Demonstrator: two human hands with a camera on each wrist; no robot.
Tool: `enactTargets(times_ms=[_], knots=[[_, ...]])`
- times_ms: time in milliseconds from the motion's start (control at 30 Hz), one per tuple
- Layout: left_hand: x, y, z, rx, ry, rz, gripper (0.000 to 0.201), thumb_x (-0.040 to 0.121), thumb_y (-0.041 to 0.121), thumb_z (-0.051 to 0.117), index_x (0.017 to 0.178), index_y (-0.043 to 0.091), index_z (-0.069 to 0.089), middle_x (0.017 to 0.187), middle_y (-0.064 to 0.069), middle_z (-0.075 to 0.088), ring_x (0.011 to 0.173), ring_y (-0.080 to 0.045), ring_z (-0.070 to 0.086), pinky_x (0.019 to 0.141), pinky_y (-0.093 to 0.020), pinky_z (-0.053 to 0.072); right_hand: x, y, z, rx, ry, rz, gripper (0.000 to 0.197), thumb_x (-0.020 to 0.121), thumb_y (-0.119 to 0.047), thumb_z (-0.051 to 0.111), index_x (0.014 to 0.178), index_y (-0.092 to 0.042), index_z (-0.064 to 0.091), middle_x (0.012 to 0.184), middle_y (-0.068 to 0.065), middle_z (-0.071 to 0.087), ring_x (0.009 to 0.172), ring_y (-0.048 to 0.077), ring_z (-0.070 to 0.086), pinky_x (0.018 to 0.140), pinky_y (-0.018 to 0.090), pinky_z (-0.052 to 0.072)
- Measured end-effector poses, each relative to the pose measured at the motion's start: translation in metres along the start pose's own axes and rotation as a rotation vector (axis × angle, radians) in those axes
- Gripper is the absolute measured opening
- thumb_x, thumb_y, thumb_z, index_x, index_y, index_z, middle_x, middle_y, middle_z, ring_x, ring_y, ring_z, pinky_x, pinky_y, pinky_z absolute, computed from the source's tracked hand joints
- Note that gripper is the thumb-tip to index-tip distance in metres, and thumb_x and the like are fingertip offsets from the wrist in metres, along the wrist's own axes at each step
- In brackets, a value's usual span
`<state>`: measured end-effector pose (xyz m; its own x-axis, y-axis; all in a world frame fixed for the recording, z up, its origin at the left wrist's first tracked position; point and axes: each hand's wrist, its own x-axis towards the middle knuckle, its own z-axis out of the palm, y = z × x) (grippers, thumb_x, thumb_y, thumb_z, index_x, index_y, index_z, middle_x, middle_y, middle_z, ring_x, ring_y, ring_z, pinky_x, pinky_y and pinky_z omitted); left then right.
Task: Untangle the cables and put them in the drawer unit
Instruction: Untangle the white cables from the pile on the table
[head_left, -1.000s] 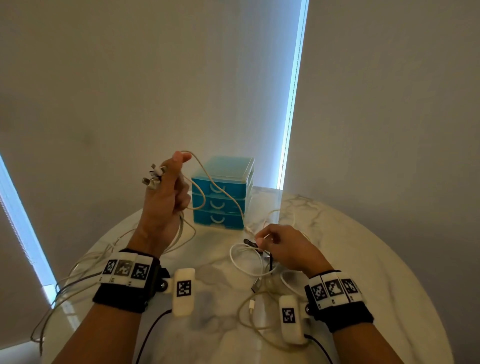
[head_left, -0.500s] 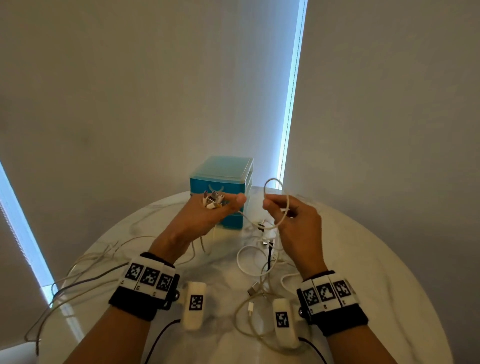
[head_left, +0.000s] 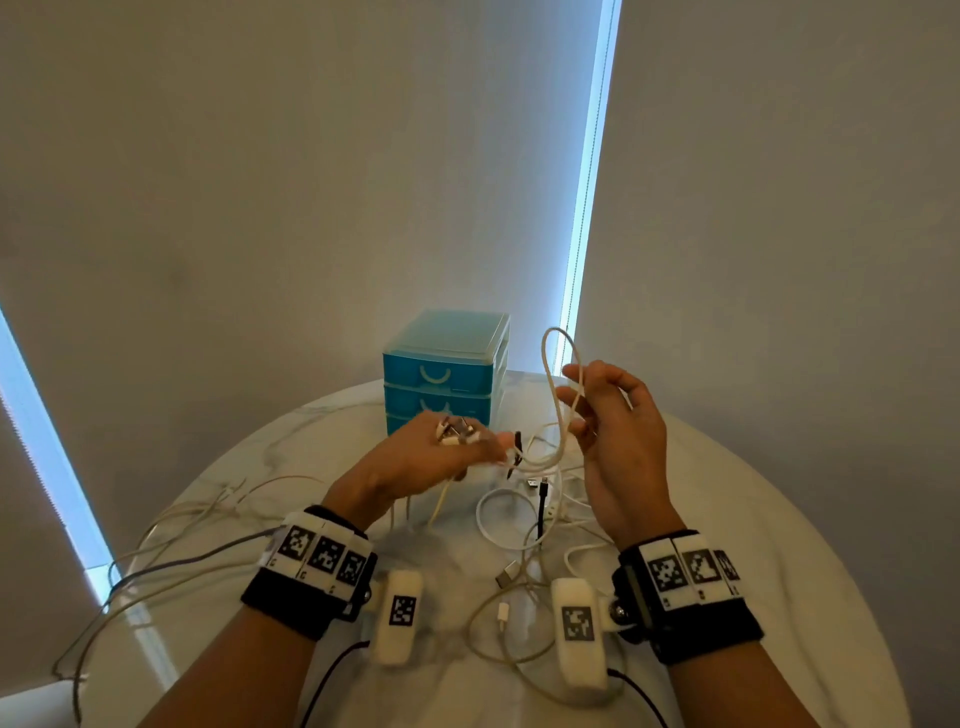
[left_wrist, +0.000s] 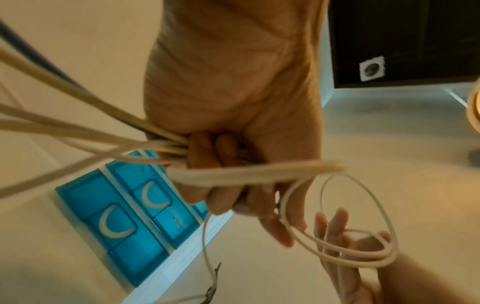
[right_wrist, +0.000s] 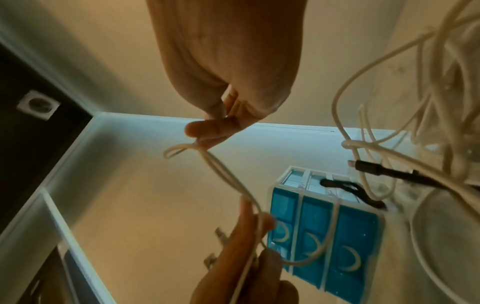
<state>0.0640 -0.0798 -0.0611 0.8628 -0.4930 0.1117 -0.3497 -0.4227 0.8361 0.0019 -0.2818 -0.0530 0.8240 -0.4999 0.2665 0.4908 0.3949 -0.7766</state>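
Cables (head_left: 524, 519) are the whole business at this stage: a loose tangle of white leads with one black one lies on the round marble table (head_left: 779, 519), in its middle between the two wrists, and more strands trail off over the table's left edge. The left hand (head_left: 436, 462) is clenched round a bundle of cable ends, its plugs (head_left: 456, 431) sticking up above the knuckles, which keeps the sorted ends together while the rest is worked free. The right hand (head_left: 618, 441) pinches a cream cable loop (head_left: 563, 384) between thumb and fingertips and holds it raised, probably to draw that one strand clear of the heap below. Exactly how the loop runs back into the left fist is blurred in both wrist views. At the table's far edge stands the blue drawer unit (head_left: 441, 374), all its visible drawers closed, so nothing can go in until one is pulled out.
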Motion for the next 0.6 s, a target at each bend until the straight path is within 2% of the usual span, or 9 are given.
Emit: enactTargets(times_ms=[67, 133, 200, 233, 300, 367, 433, 500, 600], knots=[[-0.002, -0.003, -0.008, -0.243, 0.068, 0.029, 0.039, 0.096, 0.062, 0.069, 0.09, 0.025, 0.079, 0.069, 0.001, 0.062, 0.057, -0.007, 0.048, 0.053, -0.019, 0.037, 0.002, -0.003, -0.003, 0.168, -0.064, 0.103, 0.026, 0.112, -0.014, 0.053, 0.136, -0.005, 0.055, 0.122, 0.014, 0.079, 0.106, 0.021, 0.079, 0.064, 0.018, 0.058], [-0.004, -0.005, -0.017, -0.586, 0.035, 0.065, 0.035, 0.099, 0.053, 0.069, 0.08, 0.024, 0.073, 0.065, 0.002, 0.04, 0.054, -0.009, 0.029, 0.05, -0.025, 0.021, 0.002, -0.002, -0.005, 0.196, -0.158, 0.209, 0.023, 0.111, -0.006, 0.049, 0.134, -0.004, 0.055, 0.124, 0.018, 0.077, 0.112, 0.026, 0.077, 0.069, 0.022, 0.061], [-0.003, -0.007, -0.027, -0.83, -0.02, 0.075, 0.035, 0.102, 0.045, 0.066, 0.074, 0.025, 0.065, 0.061, 0.006, 0.029, 0.051, -0.008, 0.019, 0.049, -0.028, 0.012, -0.002, 0.002, -0.002, 0.001, -0.276, 0.269, 0.024, 0.109, -0.005, 0.053, 0.131, -0.003, 0.06, 0.118, 0.019, 0.078, 0.104, 0.028, 0.077, 0.071, 0.026, 0.062], [-0.004, -0.007, -0.031, -0.898, -0.032, 0.071, 0.035, 0.103, 0.043, 0.065, 0.074, 0.024, 0.062, 0.06, 0.006, 0.026, 0.05, -0.009, 0.016, 0.049, -0.028, 0.011, -0.005, 0.006, 0.0, -0.155, -0.333, 0.26, 0.025, 0.108, -0.007, 0.055, 0.133, -0.008, 0.062, 0.113, 0.018, 0.079, 0.096, 0.028, 0.076, 0.071, 0.029, 0.061], [-0.005, -0.01, -0.035, -0.978, -0.051, 0.089, 0.033, 0.103, 0.04, 0.063, 0.075, 0.022, 0.061, 0.056, 0.006, 0.025, 0.049, -0.01, 0.012, 0.047, -0.028, 0.01, -0.012, 0.014, 0.008, -0.423, -0.427, 0.183, 0.031, 0.108, -0.01, 0.059, 0.137, -0.021, 0.063, 0.103, 0.015, 0.08, 0.084, 0.027, 0.074, 0.069, 0.033, 0.06], [-0.007, -0.011, -0.035, -1.0, -0.062, 0.098, 0.034, 0.103, 0.038, 0.06, 0.074, 0.022, 0.065, 0.055, 0.007, 0.027, 0.049, -0.012, 0.01, 0.046, -0.027, 0.01, -0.018, 0.021, 0.021, -0.542, -0.512, 0.127, 0.035, 0.108, -0.017, 0.062, 0.141, -0.03, 0.06, 0.1, 0.011, 0.081, 0.08, 0.027, 0.075, 0.069, 0.035, 0.062], [-0.009, -0.012, -0.034, -0.989, -0.061, 0.079, 0.038, 0.104, 0.038, 0.056, 0.071, 0.023, 0.067, 0.053, 0.007, 0.027, 0.05, -0.013, 0.009, 0.047, -0.027, 0.009, -0.023, 0.028, 0.036, -0.539, -0.546, 0.153, 0.03, 0.11, -0.027, 0.059, 0.14, -0.027, 0.06, 0.104, 0.009, 0.081, 0.083, 0.029, 0.077, 0.068, 0.035, 0.063], [-0.01, -0.011, -0.033, -0.983, -0.076, 0.048, 0.038, 0.104, 0.038, 0.055, 0.072, 0.022, 0.067, 0.053, 0.006, 0.027, 0.05, -0.013, 0.007, 0.047, -0.028, 0.008, -0.024, 0.033, 0.047, -0.473, -0.525, 0.234, 0.029, 0.111, -0.033, 0.056, 0.133, -0.016, 0.064, 0.108, 0.009, 0.081, 0.09, 0.031, 0.079, 0.068, 0.035, 0.062], [-0.01, -0.012, -0.034, -0.966, -0.098, 0.05, 0.037, 0.105, 0.04, 0.058, 0.074, 0.022, 0.067, 0.055, 0.005, 0.025, 0.049, -0.013, 0.008, 0.047, -0.028, 0.009, -0.017, 0.039, 0.051, -0.462, -0.48, 0.224, 0.023, 0.109, -0.022, 0.061, 0.126, -0.009, 0.07, 0.11, 0.011, 0.081, 0.096, 0.028, 0.08, 0.07, 0.03, 0.061]])
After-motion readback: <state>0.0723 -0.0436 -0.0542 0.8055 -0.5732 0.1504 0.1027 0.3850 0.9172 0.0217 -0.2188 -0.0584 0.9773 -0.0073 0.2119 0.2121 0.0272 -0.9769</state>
